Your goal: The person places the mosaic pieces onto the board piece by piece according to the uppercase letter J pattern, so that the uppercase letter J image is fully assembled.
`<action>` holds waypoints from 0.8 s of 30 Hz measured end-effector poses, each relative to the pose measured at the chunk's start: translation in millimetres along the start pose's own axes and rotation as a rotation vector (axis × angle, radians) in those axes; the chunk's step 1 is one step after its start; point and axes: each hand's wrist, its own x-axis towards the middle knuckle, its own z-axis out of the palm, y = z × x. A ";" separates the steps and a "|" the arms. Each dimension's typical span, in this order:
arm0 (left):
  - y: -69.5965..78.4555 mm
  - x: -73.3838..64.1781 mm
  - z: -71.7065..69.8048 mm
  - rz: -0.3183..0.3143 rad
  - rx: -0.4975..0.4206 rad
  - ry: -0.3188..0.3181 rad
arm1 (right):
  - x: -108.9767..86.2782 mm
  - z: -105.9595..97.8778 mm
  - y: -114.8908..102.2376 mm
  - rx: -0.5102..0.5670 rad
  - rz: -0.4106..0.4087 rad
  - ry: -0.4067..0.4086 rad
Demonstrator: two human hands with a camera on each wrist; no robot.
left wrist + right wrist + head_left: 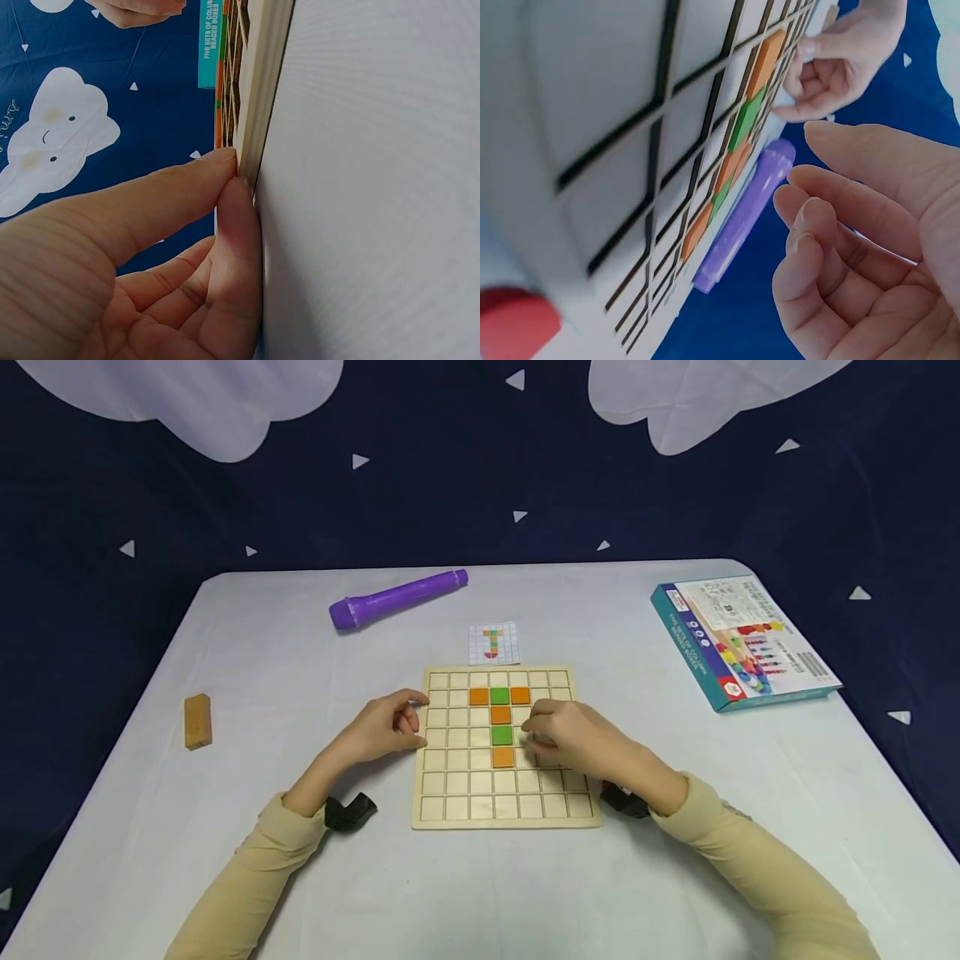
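Observation:
A square wooden grid board (pixel 457 785) lies on the table, with orange tiles (pixel 503 757) and green tiles (pixel 502 736) set in a T shape. My left hand (pixel 378 727) rests at the board's left edge, thumb and index fingertip touching its side, the other fingers bent. Over the board's right half hovers my right hand (pixel 577 739), just right of the tile column. In the right wrist view its fingers (pixel 817 259) are loosely curled, and a gap with nothing in it separates them from the thumb. Behind the board lies a small printed card (pixel 493 643) with a coloured grid pattern.
A purple microphone-shaped stick (pixel 397 600) lies at the back. On the right is a flat teal-edged box (pixel 750 639); at far left, a wooden block (pixel 198 722). Something red (pixel 517 322) shows beside the board's near right side, partly hidden by the right wrist in the head view.

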 end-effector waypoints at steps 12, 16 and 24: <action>0.9 1.2 -0.8 0.006 -0.002 0.000 | -24.0 -13.5 17.4 0.027 0.157 0.024; 0.4 0.7 -0.4 0.007 -0.007 0.000 | -31.2 -15.1 23.0 0.018 0.180 0.030; 0.4 -0.1 -0.3 0.007 -0.007 -0.007 | -44.5 -15.0 30.4 0.006 0.190 0.050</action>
